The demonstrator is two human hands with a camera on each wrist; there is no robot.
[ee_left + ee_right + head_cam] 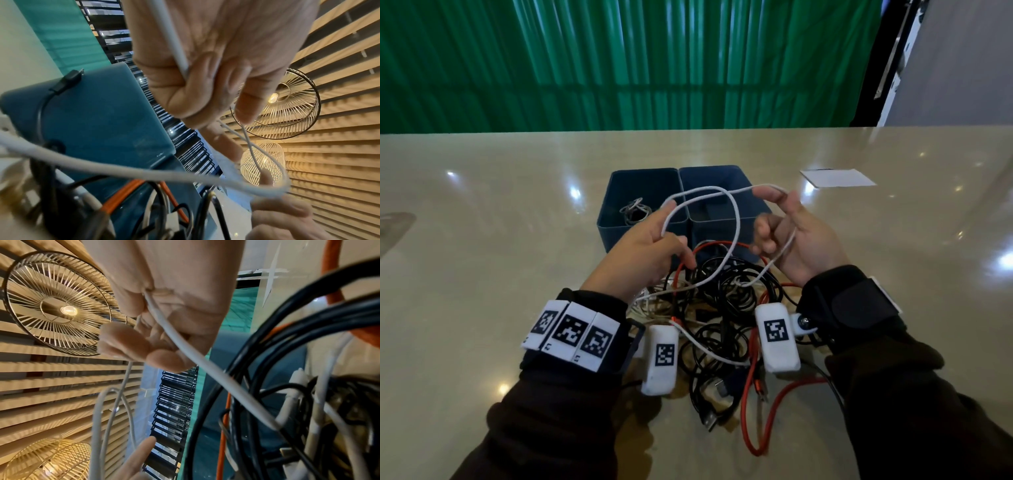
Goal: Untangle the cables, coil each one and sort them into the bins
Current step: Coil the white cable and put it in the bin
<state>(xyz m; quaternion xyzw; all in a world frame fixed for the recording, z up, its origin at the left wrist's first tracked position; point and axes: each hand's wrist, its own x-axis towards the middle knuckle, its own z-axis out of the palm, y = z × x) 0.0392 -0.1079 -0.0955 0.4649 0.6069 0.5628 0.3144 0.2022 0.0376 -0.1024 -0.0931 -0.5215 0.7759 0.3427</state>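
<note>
A white cable (736, 219) hangs in loops between my two raised hands, above a tangle of black, red and white cables (722, 308) on the table. My left hand (664, 233) holds it with fingers curled; the left wrist view shows the white cable (170, 37) running across the palm under those fingers. My right hand (774, 222) pinches the loop's top between thumb and forefinger, and the white cable (205, 368) passes through its curled fingers down into the tangle. Two dark blue bins stand behind: the left bin (616, 192) holds a coiled pale cable (635, 210); the right bin (743, 185) looks empty.
A long red cable (767, 421) trails from the tangle toward the table's front edge, with black USB plugs (710, 419) beside it. A white paper sheet (837, 178) lies at the back right. A green curtain hangs beyond the table's far edge.
</note>
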